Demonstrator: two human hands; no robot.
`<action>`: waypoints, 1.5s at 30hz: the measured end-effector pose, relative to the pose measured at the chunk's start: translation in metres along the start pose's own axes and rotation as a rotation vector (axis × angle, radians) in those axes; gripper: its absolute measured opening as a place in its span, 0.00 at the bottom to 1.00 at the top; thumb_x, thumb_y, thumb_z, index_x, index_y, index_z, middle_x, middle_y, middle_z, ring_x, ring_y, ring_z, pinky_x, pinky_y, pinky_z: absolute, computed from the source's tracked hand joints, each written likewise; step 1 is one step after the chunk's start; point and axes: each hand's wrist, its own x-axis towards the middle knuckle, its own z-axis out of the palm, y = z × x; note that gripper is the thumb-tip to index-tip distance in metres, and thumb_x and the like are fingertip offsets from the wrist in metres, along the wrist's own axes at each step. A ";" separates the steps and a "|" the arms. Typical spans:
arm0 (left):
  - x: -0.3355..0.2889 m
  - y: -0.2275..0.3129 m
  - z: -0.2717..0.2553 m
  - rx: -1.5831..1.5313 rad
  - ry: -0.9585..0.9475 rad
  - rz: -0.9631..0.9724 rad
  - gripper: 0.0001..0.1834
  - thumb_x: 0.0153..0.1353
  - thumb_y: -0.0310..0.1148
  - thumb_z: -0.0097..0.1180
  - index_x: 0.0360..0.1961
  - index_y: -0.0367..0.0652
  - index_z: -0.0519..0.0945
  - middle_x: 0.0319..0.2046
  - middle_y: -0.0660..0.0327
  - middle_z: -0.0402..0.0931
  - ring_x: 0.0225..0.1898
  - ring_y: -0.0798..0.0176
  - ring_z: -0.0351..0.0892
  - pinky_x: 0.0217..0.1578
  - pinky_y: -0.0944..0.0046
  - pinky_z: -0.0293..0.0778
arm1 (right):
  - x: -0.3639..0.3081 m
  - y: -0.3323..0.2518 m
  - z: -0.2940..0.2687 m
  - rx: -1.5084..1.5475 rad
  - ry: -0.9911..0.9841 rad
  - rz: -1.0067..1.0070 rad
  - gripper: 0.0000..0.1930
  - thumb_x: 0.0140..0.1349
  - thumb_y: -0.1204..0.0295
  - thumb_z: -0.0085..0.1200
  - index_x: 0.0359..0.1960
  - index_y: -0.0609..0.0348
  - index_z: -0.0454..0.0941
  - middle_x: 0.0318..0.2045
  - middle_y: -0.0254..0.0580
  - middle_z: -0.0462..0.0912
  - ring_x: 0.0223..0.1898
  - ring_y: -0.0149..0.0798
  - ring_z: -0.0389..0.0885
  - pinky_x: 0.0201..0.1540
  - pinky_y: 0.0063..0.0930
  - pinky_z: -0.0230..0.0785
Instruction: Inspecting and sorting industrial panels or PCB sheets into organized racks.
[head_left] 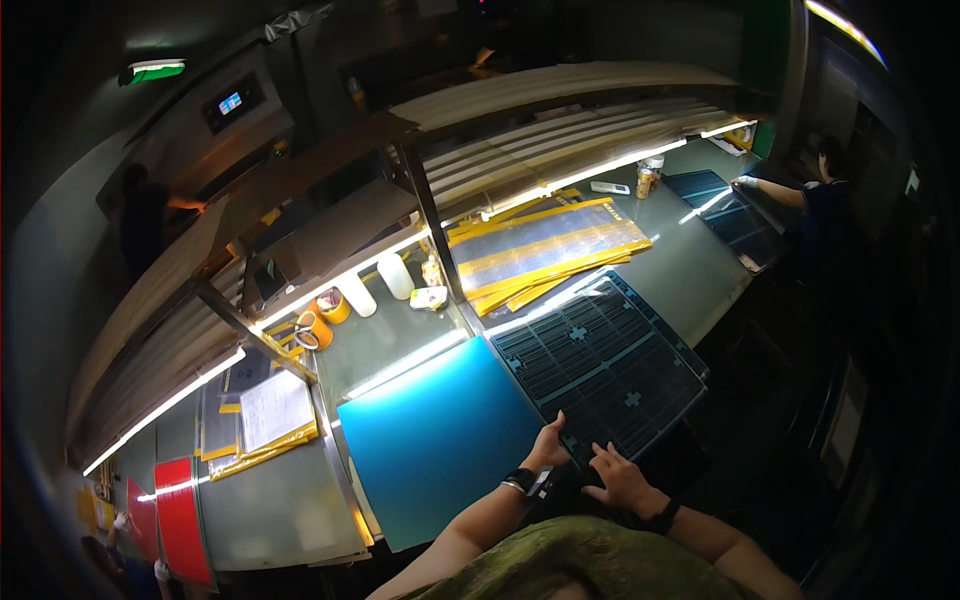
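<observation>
A dark panel with a teal border and fine line patterns (pixel 600 360) lies on the bench in front of me, its near corner jutting past the edge. My left hand (pixel 546 447) is closed at that corner, thumb along the panel's side, with the other fingers mostly hidden. Beside it, my right hand (pixel 622 482) is open, fingers spread close to the panel's near edge; whether they touch it I cannot tell. A smooth bright blue sheet (pixel 440 440) lies flat immediately left of the panel.
Yellow-edged sheets (pixel 550 245) are piled behind the panel. Tape rolls (pixel 313 330) and white bottles (pixel 395 275) stand under the shelf's lamps. A co-worker (pixel 815 205) handles another dark panel (pixel 725 215) at right; red panels (pixel 182 520) are at far left, with gloved hands nearby.
</observation>
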 end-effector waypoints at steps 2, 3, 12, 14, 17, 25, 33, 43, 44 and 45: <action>0.004 0.000 -0.007 -0.003 0.026 0.006 0.29 0.64 0.54 0.40 0.52 0.38 0.71 0.50 0.55 0.72 0.55 0.51 0.67 0.58 0.48 0.58 | 0.001 0.002 0.003 0.086 -0.003 0.032 0.24 0.49 0.60 0.61 0.41 0.63 0.69 0.54 0.67 0.66 0.55 0.66 0.64 0.60 0.47 0.56; 0.006 0.001 -0.010 0.014 0.006 0.011 0.29 0.64 0.54 0.40 0.52 0.39 0.71 0.50 0.55 0.72 0.55 0.51 0.67 0.58 0.48 0.58 | 0.002 -0.004 -0.005 0.087 -0.006 0.042 0.21 0.50 0.63 0.60 0.39 0.64 0.69 0.53 0.68 0.66 0.54 0.65 0.66 0.60 0.47 0.57; 0.003 -0.003 -0.002 0.013 -0.061 0.055 0.30 0.63 0.55 0.40 0.52 0.39 0.71 0.51 0.54 0.71 0.55 0.51 0.66 0.58 0.46 0.57 | -0.001 0.006 -0.004 0.150 0.022 0.059 0.20 0.52 0.63 0.59 0.39 0.67 0.69 0.54 0.66 0.67 0.56 0.64 0.65 0.55 0.43 0.64; 0.005 -0.003 -0.005 0.028 -0.082 0.065 0.30 0.63 0.55 0.40 0.52 0.39 0.71 0.52 0.54 0.70 0.55 0.51 0.66 0.58 0.46 0.57 | -0.001 0.004 -0.003 0.090 0.031 0.064 0.21 0.52 0.63 0.59 0.39 0.67 0.68 0.53 0.68 0.67 0.55 0.66 0.65 0.55 0.43 0.64; 0.008 -0.002 -0.005 0.041 0.032 0.064 0.31 0.62 0.56 0.40 0.52 0.39 0.71 0.51 0.54 0.71 0.55 0.51 0.66 0.58 0.47 0.58 | -0.001 0.010 0.000 0.159 0.023 0.059 0.20 0.53 0.64 0.58 0.40 0.68 0.68 0.53 0.70 0.66 0.55 0.68 0.64 0.55 0.44 0.64; 0.006 -0.008 0.005 0.007 -0.131 0.068 0.30 0.60 0.56 0.44 0.50 0.41 0.73 0.49 0.54 0.73 0.51 0.50 0.70 0.55 0.45 0.61 | -0.004 0.026 0.016 0.041 0.098 0.014 0.13 0.55 0.73 0.50 0.38 0.71 0.68 0.48 0.69 0.71 0.49 0.62 0.72 0.51 0.41 0.68; 0.000 0.002 0.002 0.026 -0.319 0.204 0.27 0.57 0.49 0.53 0.50 0.38 0.71 0.44 0.54 0.74 0.47 0.55 0.72 0.51 0.53 0.65 | 0.037 0.016 -0.081 0.090 0.369 0.169 0.04 0.56 0.75 0.47 0.26 0.60 0.69 0.21 0.50 0.76 0.25 0.55 0.76 0.27 0.43 0.69; -0.115 0.036 0.040 0.487 0.177 0.931 0.11 0.59 0.30 0.55 0.41 0.36 0.76 0.33 0.62 0.78 0.30 0.70 0.76 0.31 0.68 0.73 | 0.084 -0.058 -0.167 -0.182 -0.211 0.035 0.14 0.55 0.73 0.51 0.44 0.61 0.73 0.36 0.50 0.78 0.36 0.49 0.78 0.37 0.39 0.69; -0.143 0.042 0.029 0.485 0.183 0.961 0.12 0.58 0.30 0.56 0.42 0.37 0.76 0.33 0.62 0.78 0.30 0.69 0.77 0.32 0.67 0.75 | 0.082 -0.075 -0.199 -0.167 -0.042 0.040 0.13 0.57 0.75 0.49 0.44 0.62 0.73 0.38 0.51 0.77 0.38 0.49 0.76 0.39 0.38 0.68; -0.175 0.045 0.012 0.430 0.192 0.937 0.13 0.57 0.30 0.57 0.42 0.37 0.75 0.34 0.61 0.78 0.31 0.67 0.79 0.34 0.66 0.76 | 0.089 -0.078 -0.210 -0.181 0.037 -0.001 0.12 0.58 0.75 0.48 0.44 0.62 0.73 0.39 0.51 0.76 0.37 0.48 0.75 0.41 0.37 0.67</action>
